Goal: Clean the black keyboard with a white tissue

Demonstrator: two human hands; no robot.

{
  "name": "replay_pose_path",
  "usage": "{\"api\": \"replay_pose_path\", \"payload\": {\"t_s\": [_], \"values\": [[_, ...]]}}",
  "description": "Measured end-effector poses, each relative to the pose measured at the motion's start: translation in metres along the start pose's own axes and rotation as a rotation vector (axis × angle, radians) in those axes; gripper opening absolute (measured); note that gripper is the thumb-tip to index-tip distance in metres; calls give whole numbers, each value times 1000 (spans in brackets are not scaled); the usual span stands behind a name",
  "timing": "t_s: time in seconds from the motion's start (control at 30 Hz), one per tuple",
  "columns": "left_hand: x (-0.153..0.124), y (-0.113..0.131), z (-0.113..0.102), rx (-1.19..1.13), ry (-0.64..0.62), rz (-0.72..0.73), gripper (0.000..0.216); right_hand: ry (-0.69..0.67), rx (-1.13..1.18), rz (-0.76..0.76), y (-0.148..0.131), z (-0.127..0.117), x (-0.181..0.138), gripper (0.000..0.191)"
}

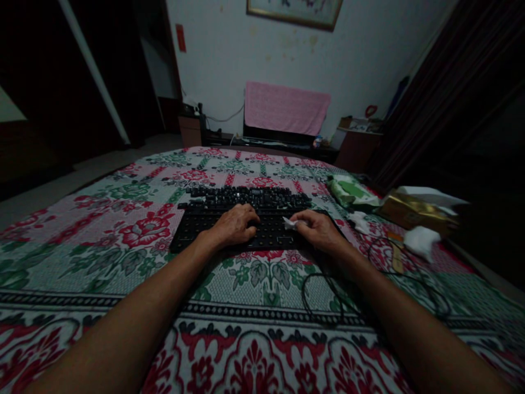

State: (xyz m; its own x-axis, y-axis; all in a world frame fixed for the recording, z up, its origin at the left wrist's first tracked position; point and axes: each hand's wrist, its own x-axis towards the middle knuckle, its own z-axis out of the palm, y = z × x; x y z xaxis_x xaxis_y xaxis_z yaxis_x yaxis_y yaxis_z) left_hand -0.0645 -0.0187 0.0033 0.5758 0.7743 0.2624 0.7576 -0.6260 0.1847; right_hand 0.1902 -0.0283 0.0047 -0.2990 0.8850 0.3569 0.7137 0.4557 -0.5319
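Observation:
A black keyboard base [270,236] with its keycaps off lies on a patterned cloth, rows of small round studs showing. My left hand [235,225] rests on the middle of it, fingers bent down, thumb apart from the index finger, with nothing visible in its grip. Over the right part of the base, my right hand [320,230] pinches a crumpled white tissue [290,223] between thumb and fingers. Many loose black keycaps [254,196] are spread in a band just behind the base. Parts of the base are hidden under both hands.
On the right are a green-and-white wipes packet [353,190], a gold tissue box [414,210], a crumpled white tissue wad [421,242] and a wooden-looking strip [397,257]. A black cable [305,295] loops beneath my right forearm. A pink towel [287,108] hangs beyond the bed.

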Motion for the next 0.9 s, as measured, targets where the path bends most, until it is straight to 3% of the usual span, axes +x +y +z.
{"api": "replay_pose_path", "payload": {"t_s": [0.1, 0.23, 0.53, 0.9], "values": [[0, 1, 1, -3, 9, -8, 28, -52, 59, 96, 7, 0, 3, 24], [-1, 1, 3, -15, 17, -14, 28, -115, 75, 54, 10, -2, 5, 24], [-1, -2, 9, 7, 47, 4, 29, -31, -334, -126, -16, 11, -10, 25], [-1, 1, 5, -13, 26, -21, 29, -70, -375, -117, -20, 3, -16, 20]]}}
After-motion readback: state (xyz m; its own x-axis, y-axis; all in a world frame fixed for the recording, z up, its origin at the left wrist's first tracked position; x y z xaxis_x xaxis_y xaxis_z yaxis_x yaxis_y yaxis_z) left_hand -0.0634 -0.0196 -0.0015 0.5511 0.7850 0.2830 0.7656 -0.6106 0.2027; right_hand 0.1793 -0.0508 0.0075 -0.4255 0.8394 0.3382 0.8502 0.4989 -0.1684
